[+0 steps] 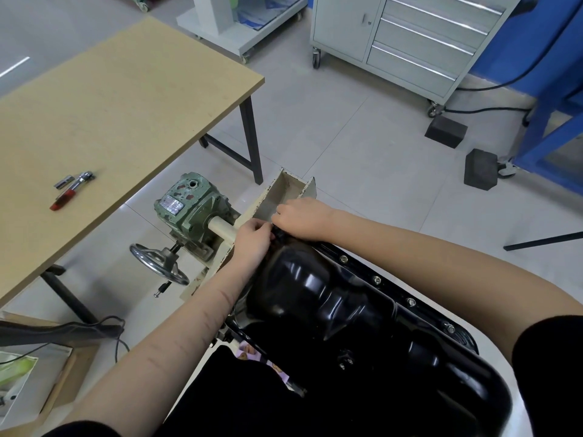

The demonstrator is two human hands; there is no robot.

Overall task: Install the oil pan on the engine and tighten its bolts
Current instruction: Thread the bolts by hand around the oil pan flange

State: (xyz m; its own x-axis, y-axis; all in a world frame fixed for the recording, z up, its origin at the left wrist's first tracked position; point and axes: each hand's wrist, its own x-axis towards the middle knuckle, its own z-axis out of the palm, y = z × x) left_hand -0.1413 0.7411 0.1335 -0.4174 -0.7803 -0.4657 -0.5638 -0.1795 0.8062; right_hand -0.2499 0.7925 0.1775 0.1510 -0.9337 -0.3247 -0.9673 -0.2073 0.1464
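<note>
Oil pan (347,310), glossy black, sits bottom-up on the engine just in front of the person, running from the lower right of the view up toward the centre. Along its right flange a row of bolts (377,280) stands seated in their holes. Both forearms reach forward over the pan. At its far end the two hands meet: the left hand (252,239) has its fingers curled against the pan's far edge, and the right hand (301,217) is curled beside it, fingertips touching the same spot. What they pinch there is too small and too hidden to make out, so I cannot tell whether either holds a bolt.

Just beyond the hands is a cream-coloured stand bracket (284,192) with chipped paint, and to its left a green gearbox (189,206) with a hand wheel (157,268) below it.

Farther left, a tan wooden surface (126,99) carries a ratchet (74,189) with a red grip and a small socket (63,182) just beside it. On the tiled floor farther off lie two dark blocks (446,130), near a grey drawer cabinet (410,42) on castors and a blue frame (552,115).
</note>
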